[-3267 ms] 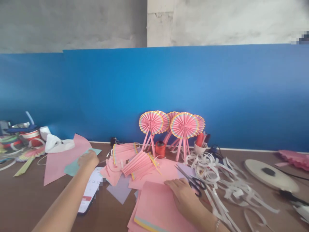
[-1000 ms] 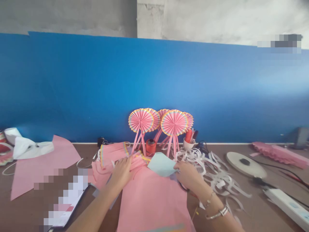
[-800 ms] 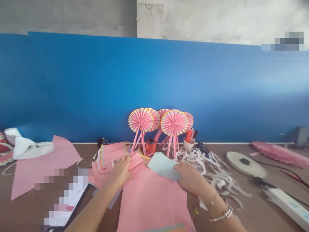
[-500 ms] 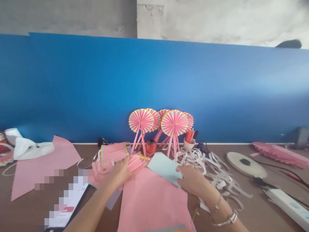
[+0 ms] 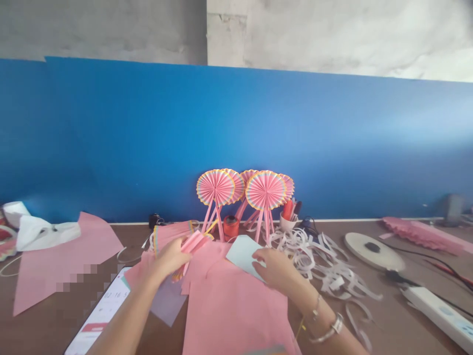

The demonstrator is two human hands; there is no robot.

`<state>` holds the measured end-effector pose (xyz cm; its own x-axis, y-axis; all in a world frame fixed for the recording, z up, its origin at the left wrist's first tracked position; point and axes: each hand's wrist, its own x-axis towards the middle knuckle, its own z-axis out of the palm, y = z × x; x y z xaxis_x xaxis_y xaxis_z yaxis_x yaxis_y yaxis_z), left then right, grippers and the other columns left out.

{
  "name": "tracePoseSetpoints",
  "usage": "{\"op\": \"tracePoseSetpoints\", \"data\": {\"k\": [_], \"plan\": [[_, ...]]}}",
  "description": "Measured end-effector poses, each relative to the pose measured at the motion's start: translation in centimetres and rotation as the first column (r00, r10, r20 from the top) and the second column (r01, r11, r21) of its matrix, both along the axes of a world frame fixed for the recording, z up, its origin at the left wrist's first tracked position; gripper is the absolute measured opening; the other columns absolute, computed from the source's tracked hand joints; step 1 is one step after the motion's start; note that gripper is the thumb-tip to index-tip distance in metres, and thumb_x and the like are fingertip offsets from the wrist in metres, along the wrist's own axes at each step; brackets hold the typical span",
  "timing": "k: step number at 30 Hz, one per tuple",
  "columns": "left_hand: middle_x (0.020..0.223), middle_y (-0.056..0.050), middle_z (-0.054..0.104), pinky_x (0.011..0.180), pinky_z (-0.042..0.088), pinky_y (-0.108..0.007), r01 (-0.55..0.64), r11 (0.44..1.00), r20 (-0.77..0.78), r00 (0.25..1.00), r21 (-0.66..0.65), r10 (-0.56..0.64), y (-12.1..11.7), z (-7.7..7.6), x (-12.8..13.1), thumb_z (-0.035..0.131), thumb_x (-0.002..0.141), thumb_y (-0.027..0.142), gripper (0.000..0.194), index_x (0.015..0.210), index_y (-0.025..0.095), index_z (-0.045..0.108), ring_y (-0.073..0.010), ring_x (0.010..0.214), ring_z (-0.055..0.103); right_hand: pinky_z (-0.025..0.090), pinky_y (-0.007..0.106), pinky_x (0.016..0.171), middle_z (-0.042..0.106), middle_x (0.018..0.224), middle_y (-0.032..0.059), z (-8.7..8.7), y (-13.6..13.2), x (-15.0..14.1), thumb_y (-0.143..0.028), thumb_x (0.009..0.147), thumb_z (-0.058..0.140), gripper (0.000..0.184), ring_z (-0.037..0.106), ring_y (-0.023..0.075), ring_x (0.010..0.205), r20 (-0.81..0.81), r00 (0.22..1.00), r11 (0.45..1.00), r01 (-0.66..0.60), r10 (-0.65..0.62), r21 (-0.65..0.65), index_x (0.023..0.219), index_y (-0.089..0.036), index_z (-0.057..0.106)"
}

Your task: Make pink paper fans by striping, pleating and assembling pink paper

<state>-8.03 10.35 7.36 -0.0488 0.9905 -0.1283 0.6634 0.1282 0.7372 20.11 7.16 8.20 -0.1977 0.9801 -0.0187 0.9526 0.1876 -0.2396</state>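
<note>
My left hand (image 5: 170, 256) is closed on a folded pink pleated paper fan (image 5: 195, 242) and has it lifted off the table, just in front of another pleated pink piece (image 5: 170, 231). My right hand (image 5: 274, 266) rests with its fingers on a small light blue paper (image 5: 241, 251) lying over large pink sheets (image 5: 232, 305). Finished round pink paper fans on sticks (image 5: 244, 190) lean against the blue backdrop (image 5: 236, 143) behind both hands.
A heap of white paper strips (image 5: 325, 261) lies right of my right hand. A phone (image 5: 99, 318) sits front left beside a pink sheet (image 5: 59, 259). A round white disc (image 5: 373, 249), a power strip (image 5: 439, 315), an orange spool (image 5: 231, 227) and a pen cup (image 5: 288, 217) are there too.
My left hand has closed on the pleated pink fan and lifted it from the table. My right hand slid left along the light blue paper. The view tilted slightly.
</note>
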Motion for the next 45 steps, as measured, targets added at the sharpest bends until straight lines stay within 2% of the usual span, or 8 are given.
{"op": "tracePoseSetpoints", "data": {"k": [7, 16, 20, 24, 30, 35, 40, 45], "plan": [[0.060, 0.001, 0.061, 0.051, 0.036, -0.023, 0.071, 0.989, 0.032, 0.997, -0.129, -0.068, -0.5, 0.4, -1.1, 0.060, 0.051, 0.011, 0.027, 0.077, 0.020, 0.062, -0.0218, 0.062, 0.060, 0.036, 0.043, 0.093, 0.052, 0.128, 0.0191, -3.1, 1.0, -4.3, -0.025, 0.084, 0.049, 0.049, 0.047, 0.0309, 0.119, 0.108, 0.989, 0.991, -0.094, 0.104, -0.095, 0.131, -0.015, 0.046], [0.056, 0.003, 0.057, 0.048, 0.040, -0.025, 0.121, 0.974, 0.541, 0.841, -0.193, 0.003, -1.0, 0.6, 1.7, 0.065, 0.056, 0.030, 0.036, 0.089, 0.017, 0.059, -0.0163, 0.051, 0.055, 0.035, 0.041, 0.092, 0.066, 0.103, 0.0131, -3.7, 1.0, -5.3, -0.019, 0.084, 0.040, 0.029, 0.058, 0.0274, 0.101, -0.233, 0.952, 0.980, -0.198, 0.198, 0.024, 0.094, -0.014, 0.066], [0.071, -0.004, 0.066, 0.064, 0.046, -0.031, 0.212, 0.974, 0.763, 0.642, -0.077, -0.080, -1.8, 0.0, 4.3, 0.069, 0.056, 0.030, 0.037, 0.089, 0.014, 0.064, -0.0209, 0.068, 0.062, 0.042, 0.035, 0.084, 0.067, 0.102, 0.0101, -2.1, 0.9, -5.5, -0.047, 0.090, 0.031, 0.047, 0.059, 0.0260, 0.100, -0.805, 0.589, 0.978, -0.114, -0.077, -0.177, 0.101, -0.015, 0.065], [0.074, -0.006, 0.068, 0.068, 0.046, -0.034, 0.169, 0.985, 0.801, 0.592, -0.018, -0.087, -2.5, -0.7, 6.4, 0.071, 0.057, 0.030, 0.042, 0.095, 0.014, 0.065, -0.0246, 0.073, 0.063, 0.043, 0.034, 0.084, 0.067, 0.100, 0.0063, -1.8, 0.4, -6.0, -0.051, 0.077, 0.058, 0.041, 0.060, 0.0232, 0.098, -0.930, 0.302, 0.944, -0.185, -0.209, -0.272, 0.103, -0.019, 0.061], [0.069, -0.001, 0.065, 0.065, 0.046, -0.028, 0.100, 0.995, 0.713, 0.696, 0.016, -0.082, -2.8, -0.8, 7.3, 0.072, 0.063, 0.030, 0.033, 0.093, 0.016, 0.066, -0.0197, 0.070, 0.062, 0.045, 0.033, 0.077, 0.065, 0.079, 0.0041, -2.5, 1.2, -6.1, -0.033, 0.071, 0.061, 0.015, 0.060, 0.0217, 0.079, -0.954, 0.268, 0.989, -0.029, -0.133, -0.146, 0.076, -0.019, 0.061], [0.058, 0.002, 0.057, 0.051, 0.041, -0.024, 0.084, 0.996, 0.789, 0.614, -0.035, -0.024, -2.7, -0.6, 7.3, 0.074, 0.062, 0.048, 0.039, 0.079, 0.015, 0.063, -0.0134, 0.053, 0.054, 0.042, 0.032, 0.081, 0.064, 0.076, 0.0012, -1.2, 1.4, -5.1, -0.028, 0.071, 0.057, 0.013, 0.057, 0.0183, 0.076, -0.977, 0.107, 0.980, -0.050, -0.187, -0.193, 0.079, -0.018, 0.061], [0.045, 0.009, 0.038, 0.043, 0.028, -0.020, 0.042, 0.998, 0.849, 0.527, -0.055, 0.025, -2.6, -1.7, 7.3, 0.070, 0.062, 0.061, 0.049, 0.073, 0.015, 0.058, -0.0060, 0.040, 0.035, 0.042, 0.028, 0.074, 0.058, 0.069, 0.0002, -0.1, 0.5, -4.8, -0.028, 0.073, 0.056, 0.012, 0.054, 0.0149, 0.070, -0.966, 0.115, 0.940, -0.228, -0.232, -0.253, 0.072, -0.016, 0.060], [0.053, 0.005, 0.048, 0.046, 0.033, -0.020, 0.041, 0.980, 0.859, 0.490, -0.194, 0.149, -2.8, -1.8, 7.6, 0.061, 0.068, 0.066, 0.051, 0.072, 0.016, 0.057, -0.0074, 0.045, 0.043, 0.041, 0.026, 0.066, 0.058, 0.067, -0.0006, 0.1, -0.3, -5.6, -0.031, 0.072, 0.061, 0.014, 0.053, 0.0139, 0.064, -0.952, 0.145, 0.913, -0.276, -0.269, -0.300, 0.071, -0.017, 0.061]]}}
